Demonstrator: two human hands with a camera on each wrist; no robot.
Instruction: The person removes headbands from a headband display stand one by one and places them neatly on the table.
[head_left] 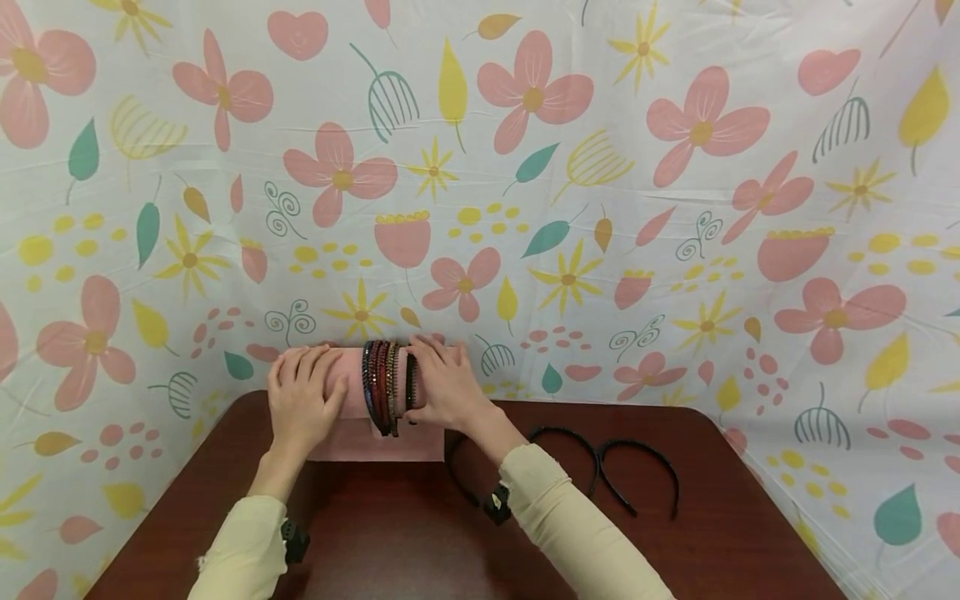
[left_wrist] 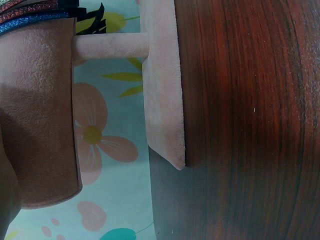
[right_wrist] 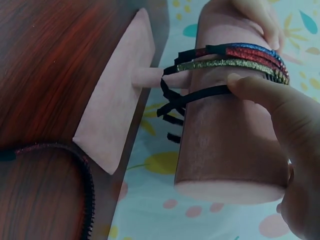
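A pink plush headband stand (head_left: 351,393) has a thick horizontal roll on a stem over a flat base (left_wrist: 162,90). My left hand (head_left: 303,392) holds the roll's left end, fingers over the top and thumb in front. Several glittery headbands (right_wrist: 250,57), in blue, red and gold-green, sit side by side round the roll's middle. Just right of them is a black headband (right_wrist: 207,93), also over the roll. My right hand (head_left: 446,383) pinches it, thumb on the front side and fingers over the top. Its ends hang below the roll.
Black headbands lie on the dark wooden table to the right: one farthest right (head_left: 675,479), one beside it (head_left: 562,431), and one partly behind my right forearm (head_left: 459,477). A flower-printed cloth (head_left: 465,208) hangs close behind the stand.
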